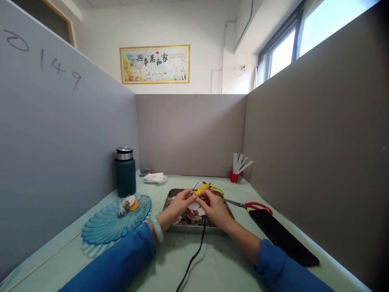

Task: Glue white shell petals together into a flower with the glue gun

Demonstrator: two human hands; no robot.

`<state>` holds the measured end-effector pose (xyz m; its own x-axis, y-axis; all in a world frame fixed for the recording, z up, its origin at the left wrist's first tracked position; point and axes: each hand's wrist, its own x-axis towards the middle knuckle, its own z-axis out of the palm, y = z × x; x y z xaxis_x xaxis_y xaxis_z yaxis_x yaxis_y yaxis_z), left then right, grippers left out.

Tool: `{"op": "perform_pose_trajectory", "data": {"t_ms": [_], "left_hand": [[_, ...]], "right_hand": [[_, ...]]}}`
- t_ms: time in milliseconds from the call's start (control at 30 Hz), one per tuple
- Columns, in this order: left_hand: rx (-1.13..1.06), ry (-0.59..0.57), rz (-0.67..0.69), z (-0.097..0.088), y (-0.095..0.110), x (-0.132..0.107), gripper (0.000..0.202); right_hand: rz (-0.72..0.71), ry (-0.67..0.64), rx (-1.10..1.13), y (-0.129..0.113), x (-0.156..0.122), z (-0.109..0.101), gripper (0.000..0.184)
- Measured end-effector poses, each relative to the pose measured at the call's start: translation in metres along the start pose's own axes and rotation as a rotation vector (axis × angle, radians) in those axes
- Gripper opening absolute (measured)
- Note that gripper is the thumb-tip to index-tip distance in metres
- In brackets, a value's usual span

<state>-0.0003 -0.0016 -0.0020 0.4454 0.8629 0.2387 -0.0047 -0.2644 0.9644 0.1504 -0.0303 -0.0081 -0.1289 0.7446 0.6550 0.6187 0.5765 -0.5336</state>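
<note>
Over a metal tray (pixel 194 230) my left hand (pixel 182 200) and my right hand (pixel 214 206) meet, fingertips pinched together. Whatever they hold between them is too small or too hidden to make out. The tray contains a jumble of small white, pink and dark red pieces (pixel 194 211). Just behind my fingers lies a yellow tool (pixel 202 189) that looks like a glue gun. A black cord (pixel 197 253) runs from the tray toward me. A pale green bangle (pixel 156 229) circles my left wrist.
At left, a blue shell-shaped plate (pixel 103 227) bears a small decorated cluster (pixel 127 205), near a green bottle (pixel 125 174). Red-handled scissors (pixel 258 206) and a black flat strip (pixel 282 237) lie right. Behind are white sticks in a red cup (pixel 234 177) and a white packet (pixel 154 178). Partitions surround the table.
</note>
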Motion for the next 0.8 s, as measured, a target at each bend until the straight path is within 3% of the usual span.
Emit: {"op": "perform_pose_trajectory", "data": {"t_ms": [567, 800], "left_hand": [[0.001, 0.037, 0.049, -0.0007, -0.0029, 0.0015, 0.038], [0.106, 0.004, 0.067, -0.0017, -0.0067, 0.0024, 0.032]], "right_hand": [[0.031, 0.005, 0.063, 0.0017, 0.0, 0.0008, 0.019], [0.045, -0.045, 0.012, 0.0044, 0.0007, 0.0017, 0.015]]}}
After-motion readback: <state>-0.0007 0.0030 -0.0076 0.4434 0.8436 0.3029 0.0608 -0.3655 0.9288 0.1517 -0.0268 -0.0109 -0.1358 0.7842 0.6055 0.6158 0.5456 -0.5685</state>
